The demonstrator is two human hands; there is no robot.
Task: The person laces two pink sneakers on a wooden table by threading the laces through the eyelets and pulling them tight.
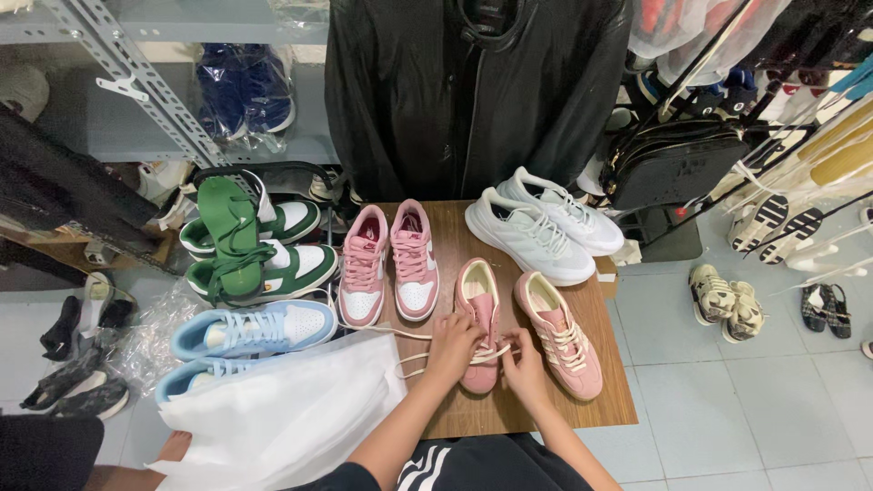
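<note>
Working the cream laces (414,350) of a pale pink suede sneaker (479,323) near the front of the wooden surface (509,414), the left hand (452,345) pinches a lace strand at the eyelets while the right hand (526,364) seems closed on another strand, though its fingertips are hard to see. A long loose lace end trails toward the white bag (282,409) and could snag there. The sneaker, toe toward the person, lies just beside its mate (559,335).
</note>
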